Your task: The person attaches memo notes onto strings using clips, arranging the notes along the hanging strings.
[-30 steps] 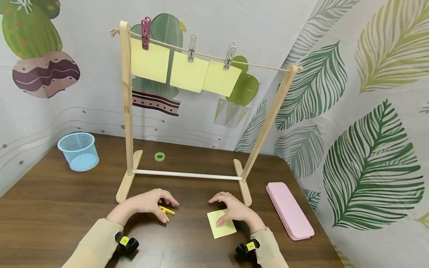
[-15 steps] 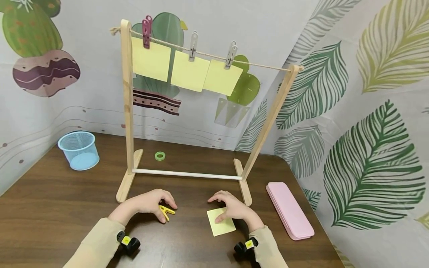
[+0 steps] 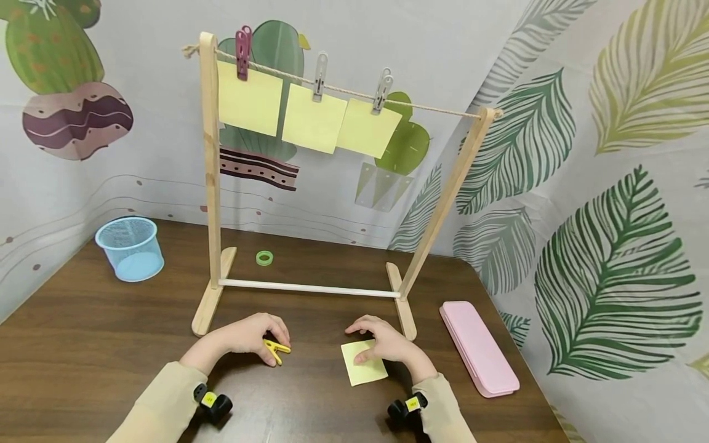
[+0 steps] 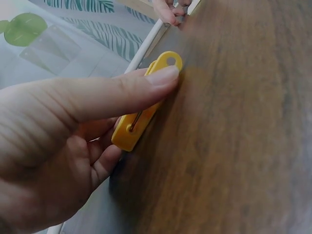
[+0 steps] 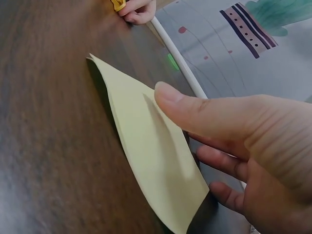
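Observation:
My left hand pinches a yellow clothespin low over the table. In the left wrist view the thumb lies along the clothespin, with the other fingers behind it. On the right, a pale yellow sticky note bows upward at its edges, a dark shadow under its left side. My right hand reaches over it from the right. The thumb overlaps the note's edge and shades its face, while the index finger stays well apart from the thumb. The other fingertips are beside the note's edge.
A wooden rack stands behind the hands, a white rod across its base. Three yellow notes hang from its string by a maroon clip and two grey ones. A blue mesh basket, green ring and pink case surround it.
The fingers of my left hand have drawn in on the yellow clothespin. The sticky note has slid slightly toward the rack along with my right thumb. The rack has not moved.

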Action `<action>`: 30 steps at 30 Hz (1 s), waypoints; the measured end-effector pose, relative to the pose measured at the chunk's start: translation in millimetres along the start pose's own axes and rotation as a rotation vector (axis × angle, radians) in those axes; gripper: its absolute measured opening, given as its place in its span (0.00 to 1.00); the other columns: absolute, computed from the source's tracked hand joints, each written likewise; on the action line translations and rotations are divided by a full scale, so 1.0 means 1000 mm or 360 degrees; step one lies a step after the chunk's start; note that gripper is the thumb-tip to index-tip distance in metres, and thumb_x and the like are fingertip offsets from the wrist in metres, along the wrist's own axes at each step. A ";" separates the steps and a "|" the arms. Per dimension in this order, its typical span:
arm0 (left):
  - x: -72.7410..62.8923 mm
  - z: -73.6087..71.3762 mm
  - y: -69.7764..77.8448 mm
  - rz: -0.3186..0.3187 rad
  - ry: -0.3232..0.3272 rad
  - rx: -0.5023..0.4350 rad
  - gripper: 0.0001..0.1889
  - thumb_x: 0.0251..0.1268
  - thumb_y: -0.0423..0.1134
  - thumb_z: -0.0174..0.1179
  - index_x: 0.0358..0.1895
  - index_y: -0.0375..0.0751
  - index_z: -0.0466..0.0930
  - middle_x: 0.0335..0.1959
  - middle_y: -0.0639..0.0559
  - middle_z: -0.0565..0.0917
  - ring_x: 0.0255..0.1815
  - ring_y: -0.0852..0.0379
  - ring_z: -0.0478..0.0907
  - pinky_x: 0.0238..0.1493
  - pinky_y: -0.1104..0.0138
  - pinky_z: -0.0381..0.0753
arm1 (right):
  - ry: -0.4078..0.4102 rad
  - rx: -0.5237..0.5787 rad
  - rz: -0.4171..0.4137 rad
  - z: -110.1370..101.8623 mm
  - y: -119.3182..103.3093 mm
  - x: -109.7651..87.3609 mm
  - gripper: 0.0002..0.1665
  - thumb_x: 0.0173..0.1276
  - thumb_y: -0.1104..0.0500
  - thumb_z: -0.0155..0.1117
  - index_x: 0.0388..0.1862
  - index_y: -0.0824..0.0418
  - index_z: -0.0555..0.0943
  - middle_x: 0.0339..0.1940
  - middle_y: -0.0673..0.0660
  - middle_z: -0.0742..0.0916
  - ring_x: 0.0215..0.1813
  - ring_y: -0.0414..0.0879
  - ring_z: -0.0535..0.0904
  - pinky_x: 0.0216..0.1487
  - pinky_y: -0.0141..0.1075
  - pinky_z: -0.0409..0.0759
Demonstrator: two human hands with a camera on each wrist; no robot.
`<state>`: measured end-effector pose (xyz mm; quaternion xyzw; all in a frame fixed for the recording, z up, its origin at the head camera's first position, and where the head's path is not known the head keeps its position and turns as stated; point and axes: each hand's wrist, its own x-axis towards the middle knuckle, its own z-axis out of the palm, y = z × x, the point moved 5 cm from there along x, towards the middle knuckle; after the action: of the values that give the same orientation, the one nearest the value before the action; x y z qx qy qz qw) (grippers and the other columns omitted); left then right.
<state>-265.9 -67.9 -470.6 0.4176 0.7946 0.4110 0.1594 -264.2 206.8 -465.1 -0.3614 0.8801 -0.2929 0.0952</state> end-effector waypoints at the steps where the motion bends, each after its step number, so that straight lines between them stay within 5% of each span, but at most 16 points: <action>1: 0.000 0.000 0.000 0.0005 0.0003 0.0000 0.14 0.42 0.36 0.77 0.37 0.41 0.89 0.40 0.54 0.84 0.43 0.65 0.77 0.47 0.71 0.75 | 0.0002 -0.0008 0.0006 -0.001 0.000 -0.001 0.34 0.50 0.53 0.80 0.56 0.61 0.80 0.53 0.58 0.82 0.53 0.50 0.78 0.56 0.37 0.76; 5: 0.001 0.000 0.003 0.0038 0.0010 0.0007 0.13 0.44 0.37 0.77 0.37 0.40 0.89 0.39 0.52 0.85 0.42 0.64 0.78 0.45 0.70 0.76 | -0.0019 -0.0045 0.0035 -0.003 0.001 -0.004 0.36 0.48 0.52 0.81 0.57 0.61 0.81 0.55 0.58 0.82 0.57 0.52 0.76 0.60 0.41 0.73; 18: 0.003 -0.002 -0.002 -0.0136 0.0067 -0.0046 0.15 0.48 0.38 0.75 0.42 0.41 0.87 0.33 0.55 0.87 0.31 0.70 0.74 0.34 0.73 0.75 | -0.0216 -0.0092 0.0049 -0.002 -0.004 -0.013 0.56 0.36 0.54 0.85 0.69 0.61 0.71 0.67 0.61 0.72 0.67 0.58 0.65 0.67 0.45 0.66; 30: 0.004 0.000 -0.010 -0.0219 0.0134 -0.0148 0.16 0.51 0.39 0.74 0.43 0.38 0.86 0.30 0.58 0.85 0.30 0.68 0.76 0.33 0.72 0.75 | -0.0181 -0.0092 0.0054 -0.002 -0.006 -0.014 0.52 0.40 0.56 0.84 0.67 0.63 0.72 0.67 0.60 0.74 0.66 0.57 0.67 0.66 0.43 0.68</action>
<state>-273.2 -67.9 -478.3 0.3364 0.8075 0.4526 0.1730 -251.0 213.6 -460.6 -0.3650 0.8873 -0.2448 0.1395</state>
